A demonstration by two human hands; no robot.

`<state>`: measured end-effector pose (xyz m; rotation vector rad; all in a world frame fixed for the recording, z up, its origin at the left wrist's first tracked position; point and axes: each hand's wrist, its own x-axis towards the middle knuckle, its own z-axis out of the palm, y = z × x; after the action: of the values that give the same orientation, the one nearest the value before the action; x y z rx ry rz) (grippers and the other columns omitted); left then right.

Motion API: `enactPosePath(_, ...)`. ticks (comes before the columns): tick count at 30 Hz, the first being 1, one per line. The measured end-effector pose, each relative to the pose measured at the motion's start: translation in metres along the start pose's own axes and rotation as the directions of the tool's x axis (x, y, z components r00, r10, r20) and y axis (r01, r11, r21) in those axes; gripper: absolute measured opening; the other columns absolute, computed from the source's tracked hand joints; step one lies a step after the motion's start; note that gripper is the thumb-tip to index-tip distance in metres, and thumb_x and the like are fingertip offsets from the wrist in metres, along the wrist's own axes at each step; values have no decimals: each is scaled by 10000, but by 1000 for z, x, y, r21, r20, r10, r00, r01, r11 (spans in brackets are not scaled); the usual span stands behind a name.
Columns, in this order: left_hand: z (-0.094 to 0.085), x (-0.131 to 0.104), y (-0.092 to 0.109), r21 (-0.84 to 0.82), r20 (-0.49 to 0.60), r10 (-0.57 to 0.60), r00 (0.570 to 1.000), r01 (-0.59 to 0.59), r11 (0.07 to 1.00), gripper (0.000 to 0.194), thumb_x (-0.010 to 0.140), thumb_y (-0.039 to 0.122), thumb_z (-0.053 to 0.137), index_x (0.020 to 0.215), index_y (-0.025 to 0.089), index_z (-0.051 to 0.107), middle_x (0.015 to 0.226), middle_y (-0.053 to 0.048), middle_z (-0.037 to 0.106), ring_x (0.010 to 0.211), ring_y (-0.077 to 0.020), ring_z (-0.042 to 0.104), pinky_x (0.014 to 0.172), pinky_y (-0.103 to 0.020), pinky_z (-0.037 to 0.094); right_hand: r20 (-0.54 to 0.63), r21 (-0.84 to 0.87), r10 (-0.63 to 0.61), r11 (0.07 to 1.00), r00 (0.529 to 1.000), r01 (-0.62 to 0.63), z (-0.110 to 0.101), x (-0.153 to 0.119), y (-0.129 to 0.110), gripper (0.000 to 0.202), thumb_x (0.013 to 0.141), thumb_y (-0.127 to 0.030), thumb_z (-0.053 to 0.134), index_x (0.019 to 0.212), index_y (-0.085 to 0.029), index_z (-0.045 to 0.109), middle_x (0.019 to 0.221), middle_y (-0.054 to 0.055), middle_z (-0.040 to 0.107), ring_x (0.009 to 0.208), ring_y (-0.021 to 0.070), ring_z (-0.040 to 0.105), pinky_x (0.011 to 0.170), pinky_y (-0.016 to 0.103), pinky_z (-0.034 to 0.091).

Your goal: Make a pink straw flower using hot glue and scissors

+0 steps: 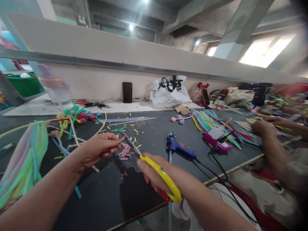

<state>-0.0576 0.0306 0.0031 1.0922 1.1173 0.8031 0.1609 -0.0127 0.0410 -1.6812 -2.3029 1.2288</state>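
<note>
My left hand (103, 147) is closed in a pinch on a short pink strip (122, 139), whose free end points right. In my right hand (154, 173) are scissors with yellow and red handles (161, 175). Their blades reach up and left to the strip's end. Below the blades lies a small pile of cut pink pieces (124, 151) on the dark table. Yellow-green bits (136, 131) are scattered behind it, near a teal strip (118, 129). My right palm is partly hidden by the scissor handle.
A blue glue gun (181, 149) with a black cable lies right of the scissors. Colored strips (36, 150) hang at left. Behind stand a phone (127, 92), a bottle (56, 91) and a white bag (169, 93). Another person's hands (263, 130) work at right beside a magenta power strip (218, 143).
</note>
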Motion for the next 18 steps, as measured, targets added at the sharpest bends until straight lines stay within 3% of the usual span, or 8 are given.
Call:
enactPosePath(3,2,-2,0,12,-8,23,1000,-23,1000,217,769,323,628,699,137,543,474,57,462,387,-24,301,372,-139,174,-18,-60,-67,996,998,65,1,-2,2,375,915,-456,251,963,-206,526,634,3,602,418,113,544,421,202,411)
enactPosePath(7,6,-3,2,-11,13,79,997,-78,997,212,752,292,635,665,138,518,482,61,459,398,-24,297,381,-142,182,-163,-195,-176,970,971,143,11,-7,4,328,894,-438,334,984,-206,549,818,76,676,676,190,643,563,249,421)
enactPosePath(13,7,-5,5,9,-4,121,993,-121,993,191,712,279,652,667,125,548,497,53,471,404,-27,300,387,-150,186,-202,-316,-240,934,950,169,30,-2,14,285,897,-398,358,1021,-207,529,726,54,680,583,189,636,464,250,314)
enactPosePath(18,7,-6,6,-8,-4,112,994,-112,994,193,681,277,672,651,125,557,488,52,469,397,-25,304,387,-152,178,-202,-269,-265,941,943,206,39,1,23,268,867,-318,445,1094,-188,508,811,74,673,675,201,627,541,258,355)
